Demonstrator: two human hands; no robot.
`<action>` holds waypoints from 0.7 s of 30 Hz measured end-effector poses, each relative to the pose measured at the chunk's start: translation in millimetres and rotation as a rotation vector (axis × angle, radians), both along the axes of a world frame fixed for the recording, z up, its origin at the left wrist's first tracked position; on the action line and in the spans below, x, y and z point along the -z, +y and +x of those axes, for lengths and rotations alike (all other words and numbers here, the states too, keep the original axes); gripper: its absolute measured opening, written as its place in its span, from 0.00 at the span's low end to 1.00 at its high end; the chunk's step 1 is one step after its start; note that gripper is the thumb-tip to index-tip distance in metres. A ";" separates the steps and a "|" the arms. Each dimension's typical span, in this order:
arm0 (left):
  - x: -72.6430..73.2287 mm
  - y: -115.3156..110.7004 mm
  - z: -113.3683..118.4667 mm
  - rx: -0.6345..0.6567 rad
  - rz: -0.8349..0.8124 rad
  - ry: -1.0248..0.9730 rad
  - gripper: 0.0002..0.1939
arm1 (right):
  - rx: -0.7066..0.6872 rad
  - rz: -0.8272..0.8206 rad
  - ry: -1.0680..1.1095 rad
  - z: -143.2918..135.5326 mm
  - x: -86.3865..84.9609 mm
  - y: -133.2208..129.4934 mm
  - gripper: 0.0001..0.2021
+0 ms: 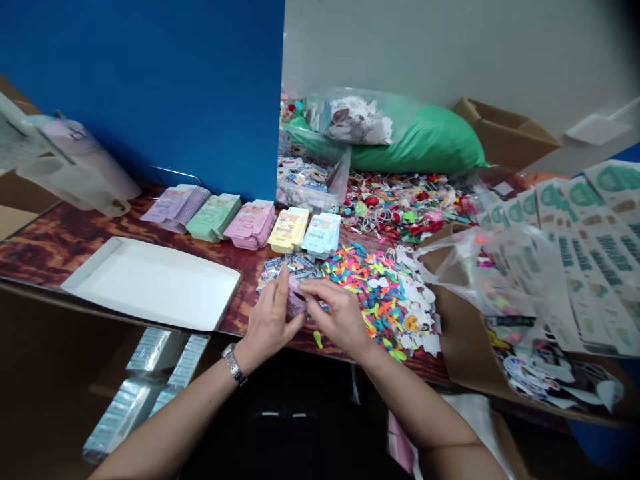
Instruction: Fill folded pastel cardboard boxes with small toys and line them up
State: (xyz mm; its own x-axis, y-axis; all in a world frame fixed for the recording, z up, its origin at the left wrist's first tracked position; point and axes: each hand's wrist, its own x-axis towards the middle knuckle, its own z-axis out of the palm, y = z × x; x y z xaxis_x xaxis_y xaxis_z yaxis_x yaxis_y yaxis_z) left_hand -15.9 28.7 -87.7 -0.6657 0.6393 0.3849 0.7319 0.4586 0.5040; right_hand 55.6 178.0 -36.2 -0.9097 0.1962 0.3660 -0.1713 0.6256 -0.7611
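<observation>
Between my two hands is a small purple card box [296,303], held just above the front edge of the table. My left hand [270,320] grips it from the left, with the index finger pointing up along it. The fingertips of my right hand [340,317] pinch at the box's upper right side. What lies inside the box is hidden. Just behind my hands is a heap of small printed cards [293,267]. Beside my right hand spreads a pile of bright, multicoloured little pieces [357,273], with white cut-out stickers [413,303] at its right side.
Flat box stacks in purple [175,205], green [214,217], pink [251,223], yellow [289,230] and blue [321,235] line the back. A white tray [155,283] lies left. A cardboard box [463,333] stands right; a blue panel [150,93] rises behind.
</observation>
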 end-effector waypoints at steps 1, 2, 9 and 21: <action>-0.1 -0.7 0.2 -0.016 -0.041 0.042 0.49 | -0.010 0.058 0.030 2.0 0.8 -2.9 0.15; -0.1 -1.4 0.4 -0.029 -0.078 0.080 0.50 | -0.016 0.103 0.063 4.1 2.7 -6.3 0.17; -2.4 -13.2 2.4 -0.028 -0.164 0.028 0.52 | -0.053 0.252 0.170 13.5 29.1 -27.8 0.28; 5.3 -69.2 -35.0 -0.373 -0.511 0.066 0.45 | -0.146 0.191 0.056 2.6 43.5 -32.1 0.28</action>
